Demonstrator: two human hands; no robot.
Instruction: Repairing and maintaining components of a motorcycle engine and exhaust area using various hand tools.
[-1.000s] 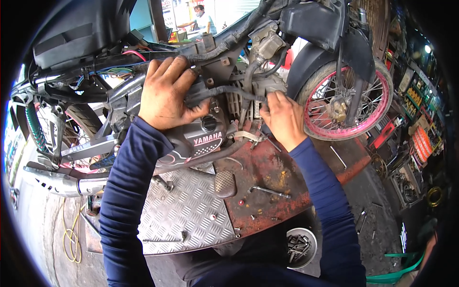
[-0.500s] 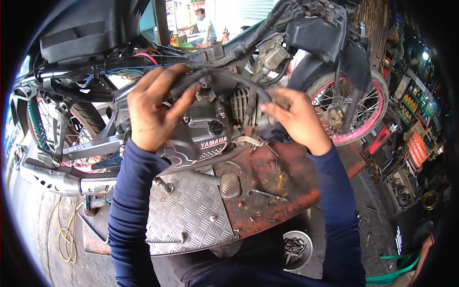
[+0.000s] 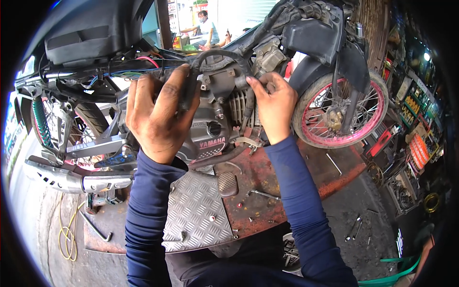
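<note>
Engine cover (image 3: 198,134) bears pale lettering (image 3: 212,142); left hand (image 3: 160,112) grasps hose (image 3: 224,52), fingers curled; right hand (image 3: 275,103) pinches its other end.

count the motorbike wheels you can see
2: the front wheel at right, pink-rimmed and largely in view, and the rear wheel at left, partly hidden behind the grey swingarm.

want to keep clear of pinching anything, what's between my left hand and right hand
In the head view, a black hose arches between the left hand and right hand; below it, the finned cylinder shows.
</note>
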